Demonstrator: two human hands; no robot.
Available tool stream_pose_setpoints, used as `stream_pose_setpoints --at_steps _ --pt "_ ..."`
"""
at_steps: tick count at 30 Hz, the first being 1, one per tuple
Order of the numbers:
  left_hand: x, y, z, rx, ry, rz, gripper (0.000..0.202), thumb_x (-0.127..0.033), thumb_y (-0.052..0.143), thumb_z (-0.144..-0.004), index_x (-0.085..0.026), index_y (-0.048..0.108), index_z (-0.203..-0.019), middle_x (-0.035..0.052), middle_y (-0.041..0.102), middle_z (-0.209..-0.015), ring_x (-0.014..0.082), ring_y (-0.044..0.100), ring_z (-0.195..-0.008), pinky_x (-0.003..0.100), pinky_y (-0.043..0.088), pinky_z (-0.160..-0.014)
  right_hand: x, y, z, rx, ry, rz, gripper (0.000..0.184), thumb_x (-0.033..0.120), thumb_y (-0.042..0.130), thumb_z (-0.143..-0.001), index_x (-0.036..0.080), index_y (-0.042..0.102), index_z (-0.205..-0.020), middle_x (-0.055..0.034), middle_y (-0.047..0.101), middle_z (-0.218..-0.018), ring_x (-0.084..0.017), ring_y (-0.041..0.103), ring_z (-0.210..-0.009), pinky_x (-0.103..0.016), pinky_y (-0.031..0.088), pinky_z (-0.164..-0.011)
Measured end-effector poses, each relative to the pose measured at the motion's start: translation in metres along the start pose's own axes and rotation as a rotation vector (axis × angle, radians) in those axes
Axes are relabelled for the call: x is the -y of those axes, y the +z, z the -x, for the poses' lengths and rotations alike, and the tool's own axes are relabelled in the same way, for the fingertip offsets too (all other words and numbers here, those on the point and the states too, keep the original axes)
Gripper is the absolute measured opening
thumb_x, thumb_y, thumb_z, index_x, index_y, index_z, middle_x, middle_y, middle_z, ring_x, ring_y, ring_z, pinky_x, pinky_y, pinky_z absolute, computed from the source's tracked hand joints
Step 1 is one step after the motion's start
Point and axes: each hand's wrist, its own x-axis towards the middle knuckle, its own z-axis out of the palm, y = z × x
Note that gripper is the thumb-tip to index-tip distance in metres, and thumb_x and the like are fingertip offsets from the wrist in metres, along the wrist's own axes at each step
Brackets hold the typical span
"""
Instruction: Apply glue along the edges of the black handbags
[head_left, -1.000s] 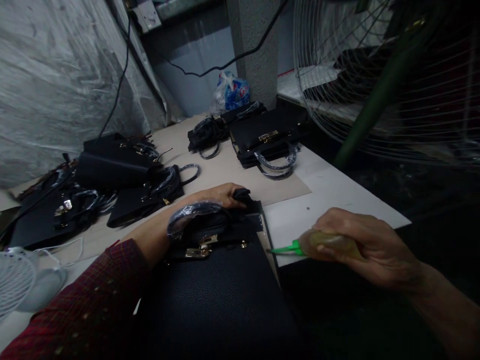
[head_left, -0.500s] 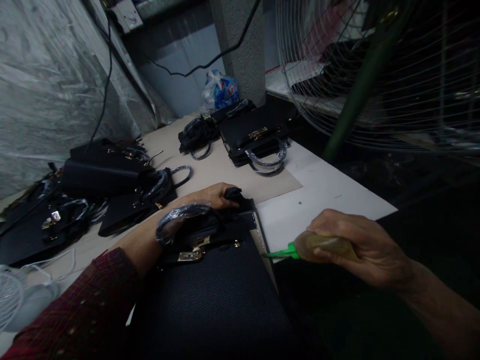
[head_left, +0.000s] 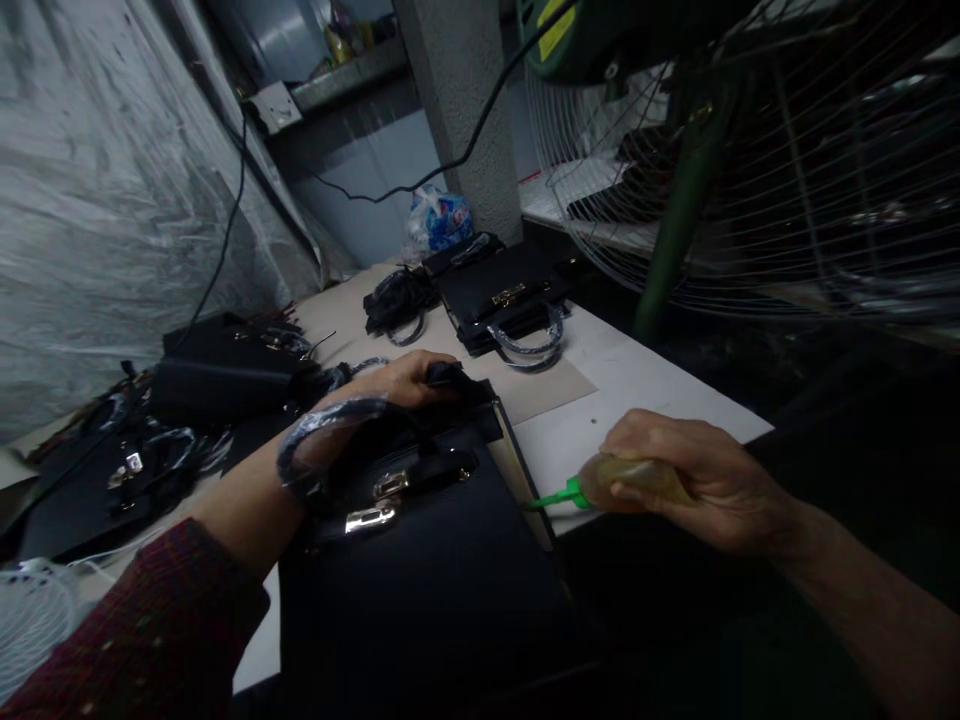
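Note:
A black handbag (head_left: 420,590) with gold clasps lies flat in front of me, its plastic-wrapped handle (head_left: 330,425) looped over my left wrist. My left hand (head_left: 401,378) is closed on the bag's black top flap at its far edge. My right hand (head_left: 675,480) grips a soft yellowish squeeze bottle (head_left: 637,482) with a green nozzle (head_left: 555,497). The nozzle tip touches or nearly touches the bag's right side edge.
Several more black handbags lie on the pale table (head_left: 645,385): one pile at the left (head_left: 217,365), another at the back (head_left: 502,295). A large wire-guarded fan on a green pole (head_left: 675,215) stands at the right. A small white fan (head_left: 30,620) sits at the lower left.
The view has tilted up and shifted. My left hand keeps its hold on the flap; my right hand with the bottle has stayed at the bag's right edge.

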Motion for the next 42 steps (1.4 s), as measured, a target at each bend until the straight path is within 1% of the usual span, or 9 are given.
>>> stream_pose_setpoints --at_steps 5,7,10,13,16,24,27,34,42 --pt "-0.052 -0.041 0.014 -0.134 0.128 -0.299 0.02 -0.034 0.07 -0.088 -0.018 0.071 -0.1 0.0005 0.073 -0.091 0.0156 0.066 -0.081 0.027 0.051 -0.077 -0.012 -0.003 -0.017 -0.076 -0.026 0.108 0.011 0.033 0.072 -0.103 0.025 0.07 -0.096 -0.0054 0.069 -0.088 -0.022 0.067 -0.074 -0.034 0.055 -0.064" --pt "-0.069 -0.046 0.018 -0.201 0.168 -0.45 0.015 -0.031 0.068 -0.087 -0.019 0.071 -0.096 -0.0009 0.071 -0.087 0.015 0.064 -0.078 0.025 0.048 -0.075 -0.019 -0.003 -0.023 -0.106 -0.055 0.137 0.011 0.033 0.072 -0.103 0.025 0.07 -0.096 -0.0052 0.068 -0.087 -0.022 0.066 -0.074 -0.034 0.054 -0.065" --pt "-0.08 -0.036 0.021 -0.3 0.146 -0.676 0.011 -0.016 0.063 -0.083 -0.019 0.069 -0.092 -0.0015 0.069 -0.081 0.0153 0.063 -0.076 0.025 0.044 -0.072 -0.03 0.0 -0.028 -0.135 -0.109 0.156 0.009 0.031 0.073 -0.103 0.025 0.07 -0.096 -0.0044 0.068 -0.088 -0.021 0.066 -0.076 -0.033 0.054 -0.067" --pt "-0.072 -0.015 0.024 -0.407 0.065 -0.834 0.025 -0.006 0.058 -0.078 -0.019 0.068 -0.097 0.0021 0.071 -0.086 0.0192 0.067 -0.081 0.027 0.045 -0.073 -0.034 0.001 -0.027 -0.136 -0.136 0.158 0.006 0.027 0.072 -0.103 0.026 0.071 -0.098 -0.0038 0.069 -0.088 -0.021 0.067 -0.078 -0.033 0.054 -0.068" --pt "-0.058 0.004 0.027 -0.455 -0.037 -0.981 0.027 -0.006 0.056 -0.081 -0.018 0.067 -0.103 0.0092 0.074 -0.099 0.0254 0.071 -0.091 0.031 0.049 -0.075 -0.035 -0.002 -0.023 -0.138 -0.153 0.168 0.005 0.023 0.072 -0.102 0.028 0.071 -0.1 -0.0046 0.072 -0.093 -0.023 0.069 -0.082 -0.035 0.056 -0.071" --pt "-0.037 0.032 0.032 -0.347 -0.169 -1.061 0.026 -0.007 0.055 -0.086 -0.016 0.067 -0.107 0.0139 0.076 -0.106 0.0292 0.073 -0.099 0.034 0.055 -0.078 -0.038 0.001 -0.022 -0.168 -0.17 0.151 0.007 0.027 0.073 -0.101 0.027 0.067 -0.098 -0.0058 0.074 -0.094 -0.024 0.071 -0.082 -0.037 0.06 -0.069" --pt "-0.036 0.035 0.031 -0.333 -0.194 -1.069 0.026 -0.006 0.056 -0.086 -0.016 0.067 -0.107 0.0148 0.076 -0.106 0.0295 0.073 -0.099 0.035 0.056 -0.08 -0.036 0.006 -0.023 -0.126 -0.147 0.104 0.007 0.031 0.072 -0.103 0.027 0.068 -0.098 -0.0054 0.073 -0.091 -0.024 0.071 -0.082 -0.037 0.06 -0.07" --pt "-0.032 0.031 0.035 -0.32 -0.19 -1.079 0.026 -0.006 0.054 -0.087 -0.015 0.066 -0.108 0.016 0.075 -0.104 0.0295 0.072 -0.098 0.036 0.056 -0.079 -0.033 0.003 -0.014 0.002 -0.055 0.054 0.003 0.025 0.072 -0.102 0.026 0.071 -0.099 -0.004 0.071 -0.09 -0.021 0.068 -0.074 -0.033 0.056 -0.064" --pt "-0.032 0.028 0.036 -0.332 -0.125 -1.101 0.025 -0.004 0.052 -0.086 -0.014 0.066 -0.105 0.0151 0.075 -0.103 0.0275 0.071 -0.096 0.034 0.054 -0.075 -0.024 -0.005 -0.01 -0.055 -0.008 0.071 0.004 0.031 0.07 -0.104 0.03 0.071 -0.107 -0.0041 0.07 -0.092 -0.024 0.068 -0.075 -0.037 0.055 -0.062"
